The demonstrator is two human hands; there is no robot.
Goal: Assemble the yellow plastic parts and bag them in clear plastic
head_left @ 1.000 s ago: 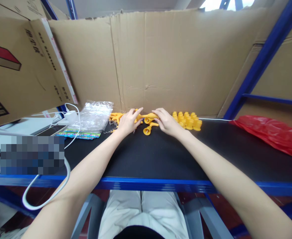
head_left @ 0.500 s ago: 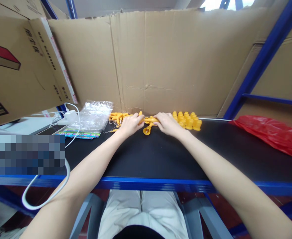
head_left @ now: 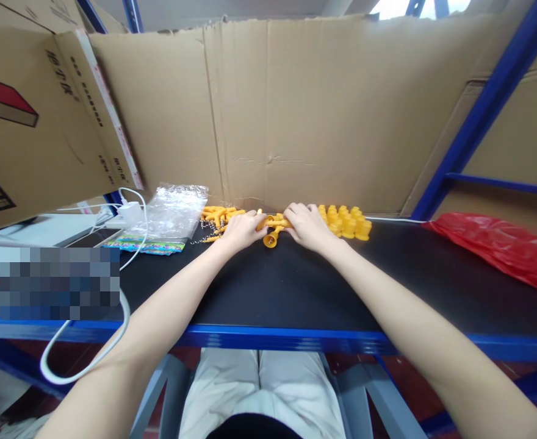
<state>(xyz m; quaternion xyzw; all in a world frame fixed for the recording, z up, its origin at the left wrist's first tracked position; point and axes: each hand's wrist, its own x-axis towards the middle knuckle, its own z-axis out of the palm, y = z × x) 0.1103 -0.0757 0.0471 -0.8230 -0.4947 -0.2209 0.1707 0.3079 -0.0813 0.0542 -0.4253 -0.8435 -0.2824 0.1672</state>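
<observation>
My left hand [head_left: 245,230] is closed around one end of a yellow-orange plastic piece [head_left: 275,224]. At its other end, my right hand [head_left: 306,224] pinches the same piece, so it spans the gap between my fingers. A yellow flared cup [head_left: 271,239] on a stem lies just below, opening toward me. I cannot tell whether it is joined to the held piece. Left of my left hand is a pile of branching orange pieces [head_left: 218,213] with thin silvery spiral strips [head_left: 210,228]. Several yellow cup-shaped parts [head_left: 348,224] stand in rows beside my right hand.
Clear plastic bags [head_left: 172,210] lie at the left over a colourful printed packet [head_left: 156,245]. A white cable [head_left: 125,317] loops near my left forearm. A red plastic bag [head_left: 501,244] rests at the right. Cardboard [head_left: 332,116] stands behind the black tabletop [head_left: 282,292].
Both hands stay at nearly the same place. The fingers of my right hand have shifted slightly on the yellow-orange piece.
</observation>
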